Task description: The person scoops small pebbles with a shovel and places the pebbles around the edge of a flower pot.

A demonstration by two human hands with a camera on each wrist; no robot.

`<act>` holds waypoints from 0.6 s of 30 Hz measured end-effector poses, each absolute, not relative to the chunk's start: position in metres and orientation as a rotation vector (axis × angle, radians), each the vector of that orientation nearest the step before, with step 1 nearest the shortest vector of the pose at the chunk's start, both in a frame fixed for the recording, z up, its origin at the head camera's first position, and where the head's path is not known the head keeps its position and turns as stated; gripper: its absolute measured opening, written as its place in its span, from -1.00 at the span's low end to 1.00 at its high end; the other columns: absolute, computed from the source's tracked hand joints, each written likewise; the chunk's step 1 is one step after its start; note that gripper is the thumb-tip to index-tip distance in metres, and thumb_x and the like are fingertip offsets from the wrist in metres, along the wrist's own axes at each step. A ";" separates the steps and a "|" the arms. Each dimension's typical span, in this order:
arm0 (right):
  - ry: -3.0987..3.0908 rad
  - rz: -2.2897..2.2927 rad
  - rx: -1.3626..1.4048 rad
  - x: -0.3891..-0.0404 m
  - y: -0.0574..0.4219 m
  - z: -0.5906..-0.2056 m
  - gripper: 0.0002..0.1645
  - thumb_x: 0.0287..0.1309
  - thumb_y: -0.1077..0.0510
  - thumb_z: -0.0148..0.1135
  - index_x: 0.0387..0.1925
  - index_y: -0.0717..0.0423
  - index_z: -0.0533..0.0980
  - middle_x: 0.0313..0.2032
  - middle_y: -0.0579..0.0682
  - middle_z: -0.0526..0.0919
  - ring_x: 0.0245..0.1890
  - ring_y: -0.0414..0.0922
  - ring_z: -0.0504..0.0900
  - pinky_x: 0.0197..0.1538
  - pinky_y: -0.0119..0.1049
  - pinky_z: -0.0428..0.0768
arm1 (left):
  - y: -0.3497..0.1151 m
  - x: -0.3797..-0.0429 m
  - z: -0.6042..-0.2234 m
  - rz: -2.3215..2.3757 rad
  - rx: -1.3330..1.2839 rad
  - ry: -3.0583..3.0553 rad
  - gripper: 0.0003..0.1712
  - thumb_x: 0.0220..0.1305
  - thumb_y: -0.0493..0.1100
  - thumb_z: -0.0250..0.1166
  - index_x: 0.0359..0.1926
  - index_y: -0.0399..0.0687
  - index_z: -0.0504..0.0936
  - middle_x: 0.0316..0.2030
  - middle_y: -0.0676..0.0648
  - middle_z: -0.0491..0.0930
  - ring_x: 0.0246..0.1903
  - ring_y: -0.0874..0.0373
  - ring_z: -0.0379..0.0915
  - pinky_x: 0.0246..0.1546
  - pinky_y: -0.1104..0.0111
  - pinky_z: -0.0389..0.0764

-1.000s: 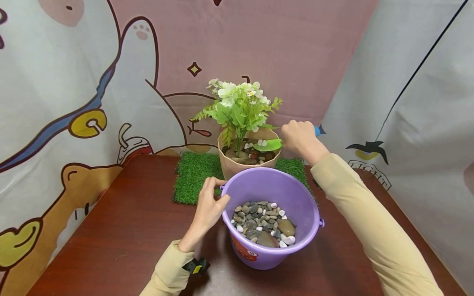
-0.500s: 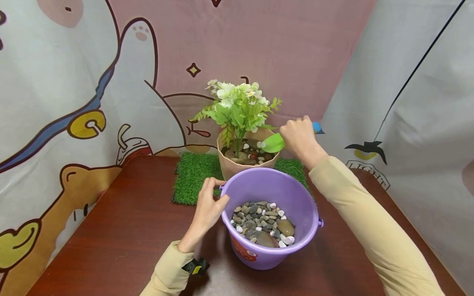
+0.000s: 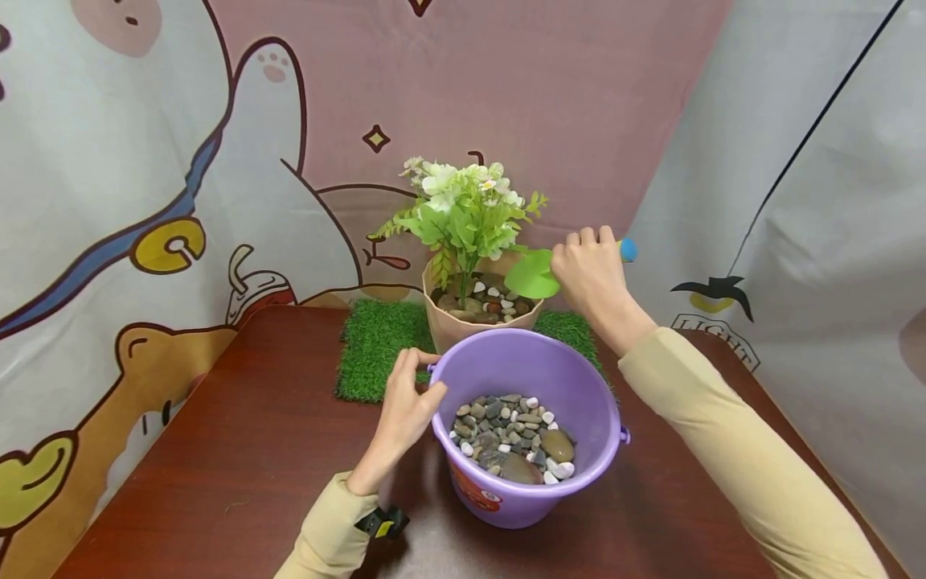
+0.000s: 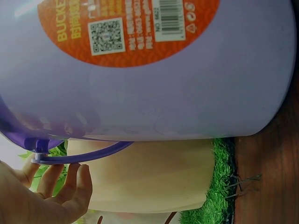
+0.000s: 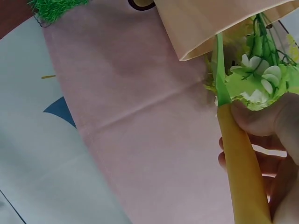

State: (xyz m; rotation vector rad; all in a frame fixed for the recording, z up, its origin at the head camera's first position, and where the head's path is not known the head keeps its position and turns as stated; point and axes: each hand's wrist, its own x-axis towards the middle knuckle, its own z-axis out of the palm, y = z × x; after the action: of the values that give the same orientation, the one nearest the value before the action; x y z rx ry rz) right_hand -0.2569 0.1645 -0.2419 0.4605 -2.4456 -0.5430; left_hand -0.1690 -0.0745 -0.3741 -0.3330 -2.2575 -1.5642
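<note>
In the head view a purple bucket (image 3: 521, 362) stands on the table, with grey, brown and white pebbles (image 3: 499, 426) in its bottom. My left hand (image 3: 405, 406) holds its left rim by the handle joint; the left wrist view has the fingers at the purple handle (image 4: 88, 157). My right hand (image 3: 595, 269) grips the yellow handle (image 5: 243, 168) of a toy trowel with a green blade (image 3: 533, 275). That blade is tilted over the right side of a beige flowerpot (image 3: 456, 328), where stones lie around a white-flowered plant (image 3: 466, 213). No pebbles show on the blade.
Behind the bucket, the pot stands on a green artificial grass mat (image 3: 379, 354). A brown wooden table (image 3: 239, 466) carries everything. Printed cartoon cloth (image 3: 564, 112) hangs close behind and at both sides.
The trowel's blade has tipped over, and the white pebbles that lay on it have dropped into the pot. My left hand and the bucket stay as they were.
</note>
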 end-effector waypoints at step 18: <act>-1.982 -0.433 0.805 -0.179 0.184 -0.247 -0.70 0.12 0.34 -0.28 -0.66 0.24 0.30 -0.64 0.14 0.35 -0.62 0.11 0.39 -0.46 -0.14 0.32 | -0.075 -0.170 -0.376 -1.554 -0.329 -2.253 -0.64 -0.11 -0.32 0.16 -0.17 -0.24 0.56 -0.24 -0.18 0.47 -0.24 0.08 0.42 -0.27 0.46 0.51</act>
State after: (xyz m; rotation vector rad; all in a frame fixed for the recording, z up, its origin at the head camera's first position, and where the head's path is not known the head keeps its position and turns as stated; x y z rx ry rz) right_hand -0.1786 0.1841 -0.2474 0.8054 -1.9821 -0.4330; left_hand -0.1702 -0.0746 -0.3759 -0.3294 -2.2531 -1.5538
